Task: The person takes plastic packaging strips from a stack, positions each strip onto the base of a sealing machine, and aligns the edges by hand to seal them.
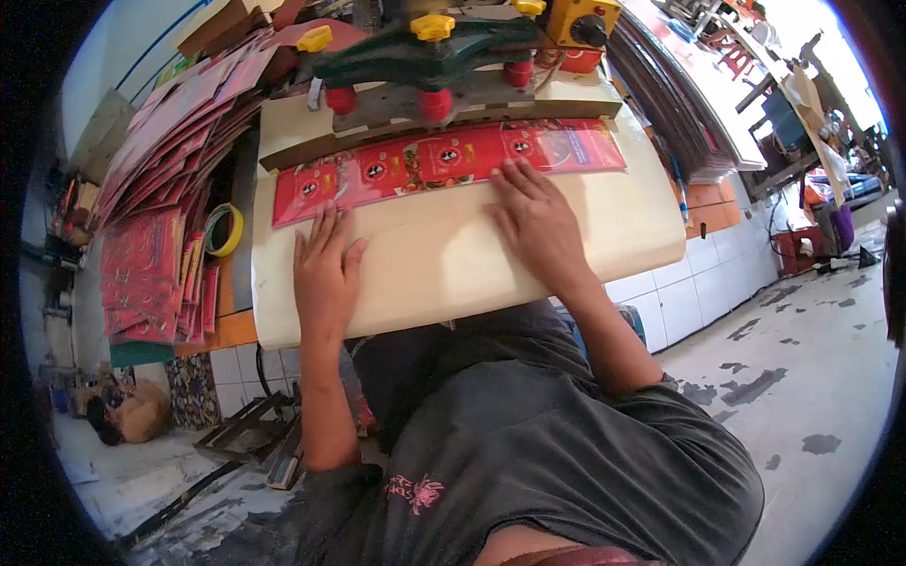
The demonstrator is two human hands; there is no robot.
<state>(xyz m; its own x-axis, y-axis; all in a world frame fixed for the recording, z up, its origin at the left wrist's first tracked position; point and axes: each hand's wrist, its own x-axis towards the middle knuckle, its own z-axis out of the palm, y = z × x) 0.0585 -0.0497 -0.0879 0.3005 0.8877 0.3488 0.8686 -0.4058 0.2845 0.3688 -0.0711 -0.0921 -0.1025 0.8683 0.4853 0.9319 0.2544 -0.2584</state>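
A long red printed sheet (pixel 377 174) lies flat on the pale padded work surface (pixel 425 274), its far edge against a wooden bar (pixel 293 141) under the green machine (pixel 434 57). My left hand (pixel 327 269) rests palm down near the sheet's left part, fingertips at its near edge, fingers spread. My right hand (pixel 538 217) lies palm down further right, with its fingertips on the near edge of the sheet and its fingers apart. Neither hand grips anything.
Stacks of red printed sheets (pixel 142 274) stand at the left, with a yellow tape roll (pixel 225 231) beside them. Dark stacked panels (pixel 670 104) are at the right. A yellow switch box (pixel 580 24) sits by the machine. Another person (pixel 137 412) is low at the far left.
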